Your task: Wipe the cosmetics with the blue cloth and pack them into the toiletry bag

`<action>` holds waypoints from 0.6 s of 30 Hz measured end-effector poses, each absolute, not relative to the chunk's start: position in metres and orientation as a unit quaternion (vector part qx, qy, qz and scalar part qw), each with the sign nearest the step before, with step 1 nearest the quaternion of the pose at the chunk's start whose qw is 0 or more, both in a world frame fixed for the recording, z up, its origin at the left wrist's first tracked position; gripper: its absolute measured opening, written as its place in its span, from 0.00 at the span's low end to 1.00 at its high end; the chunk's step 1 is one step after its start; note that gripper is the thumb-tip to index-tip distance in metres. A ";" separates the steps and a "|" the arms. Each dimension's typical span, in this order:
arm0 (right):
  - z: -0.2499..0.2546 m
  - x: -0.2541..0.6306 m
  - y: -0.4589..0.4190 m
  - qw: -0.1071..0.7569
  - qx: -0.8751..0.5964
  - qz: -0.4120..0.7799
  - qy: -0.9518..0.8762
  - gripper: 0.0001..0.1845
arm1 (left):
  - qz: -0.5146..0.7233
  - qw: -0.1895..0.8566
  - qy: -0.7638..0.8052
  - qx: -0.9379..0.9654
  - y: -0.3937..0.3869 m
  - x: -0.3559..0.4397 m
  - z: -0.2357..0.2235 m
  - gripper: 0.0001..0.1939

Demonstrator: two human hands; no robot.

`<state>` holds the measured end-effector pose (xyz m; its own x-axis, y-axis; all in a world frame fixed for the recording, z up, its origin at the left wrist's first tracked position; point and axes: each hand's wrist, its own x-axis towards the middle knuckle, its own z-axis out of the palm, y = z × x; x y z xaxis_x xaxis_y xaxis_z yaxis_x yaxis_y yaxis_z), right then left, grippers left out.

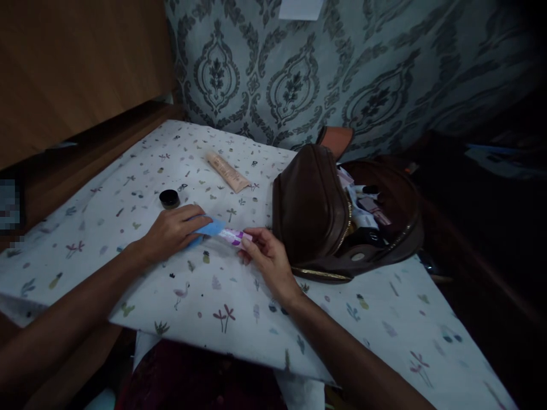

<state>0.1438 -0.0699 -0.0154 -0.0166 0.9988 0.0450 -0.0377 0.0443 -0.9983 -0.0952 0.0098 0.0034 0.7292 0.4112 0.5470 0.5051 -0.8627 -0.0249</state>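
Observation:
My left hand (173, 230) is closed on a light blue cloth or wipe (212, 226), whose edge lies against one end of a small white and purple tube (233, 236). The other end of that tube is pinched between the thumb and fingers of my right hand (265, 255). Both hands are just above the patterned table covering (231, 285). To the right of my right hand stands an unzipped brown bag (310, 199) filled with cosmetics (367, 213). What kind of product the tube is, I cannot make out.
A beige squeeze tube (227, 172) lies beyond my hands. Near my left hand sits a small black-lidded jar or cap (169, 198). A wooden cabinet (81, 68) borders the table on the left, and a patterned wall (294, 80) rises behind it.

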 end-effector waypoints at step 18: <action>-0.017 0.141 -0.078 0.516 -0.463 0.301 -0.655 0.07 | -0.200 -0.104 -0.266 -0.937 0.000 -0.069 0.006 0.21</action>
